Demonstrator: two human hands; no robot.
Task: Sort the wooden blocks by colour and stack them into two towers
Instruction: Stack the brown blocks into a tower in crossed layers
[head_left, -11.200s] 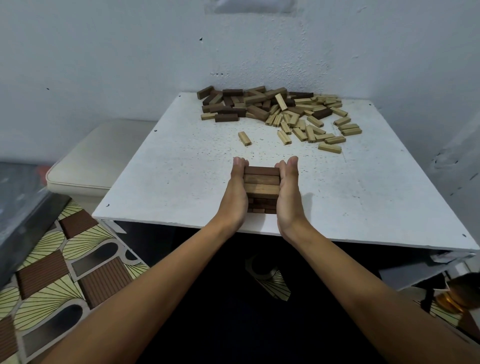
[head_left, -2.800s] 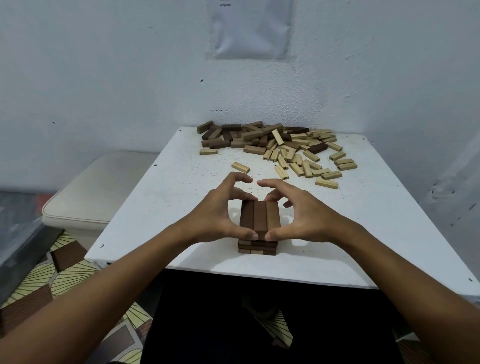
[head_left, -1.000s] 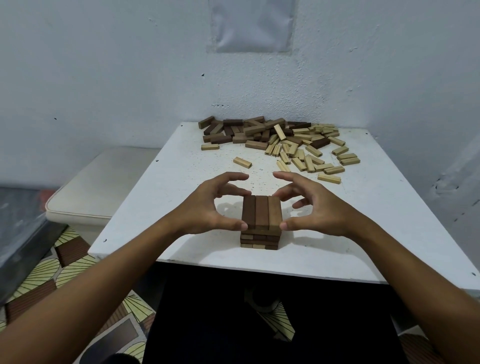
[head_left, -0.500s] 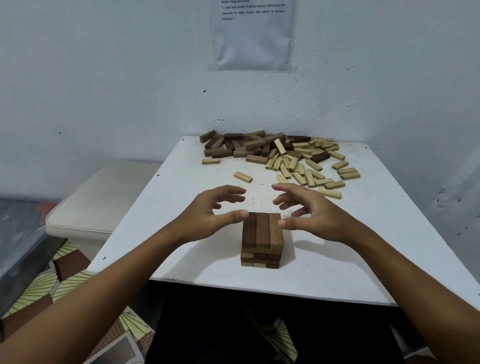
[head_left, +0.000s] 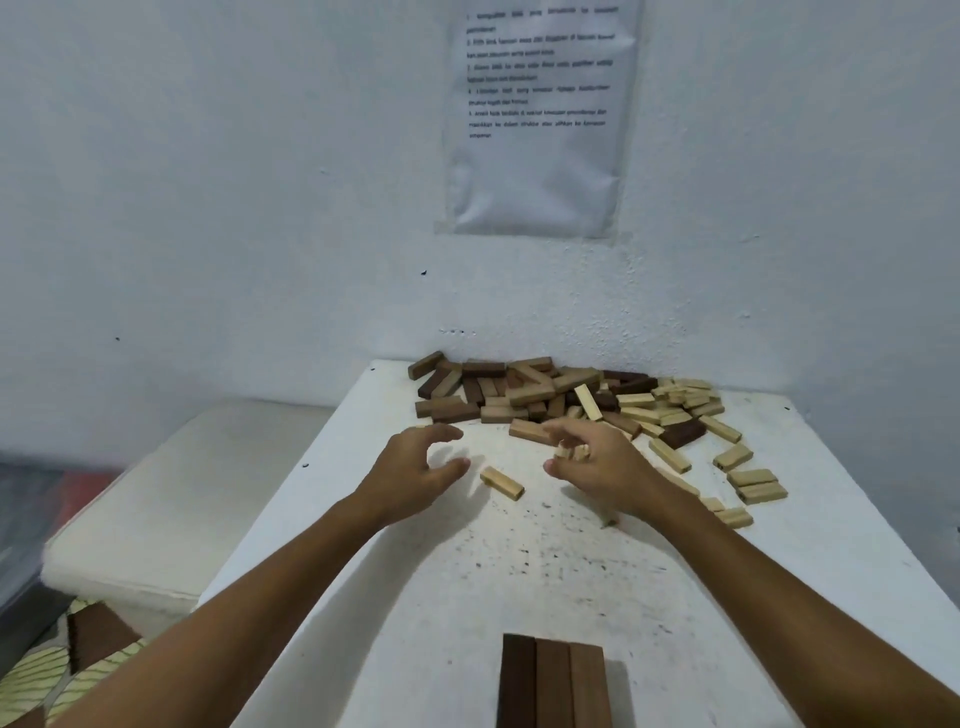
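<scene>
At the near edge of the bench (head_left: 675, 597), the dark tower (head_left: 553, 686) stands cut off by the frame; its top layer is three dark blocks side by side, long axes pointing away from the camera. Mid-bench, a single light block (head_left: 502, 482) lies flat, between the two hands. Left hand (head_left: 410, 480) hovers just left of it, fingers (head_left: 441, 433) loosely curled and spread, holding nothing. Right hand (head_left: 608, 473) is right of it with fingers curled inward; small light pieces show at the fingertips, but can't tell whether it grips them. Unsorted pile (head_left: 566, 397) sits at the far edge against the white wall (head_left: 208, 208): dark blocks mostly left, light blocks mostly right, some strays trailing toward the right edge. No containers in view. Printed sheet (head_left: 535, 119) taped to the wall above the pile. Cream cushioned seat (head_left: 171, 499) left of the bench.
</scene>
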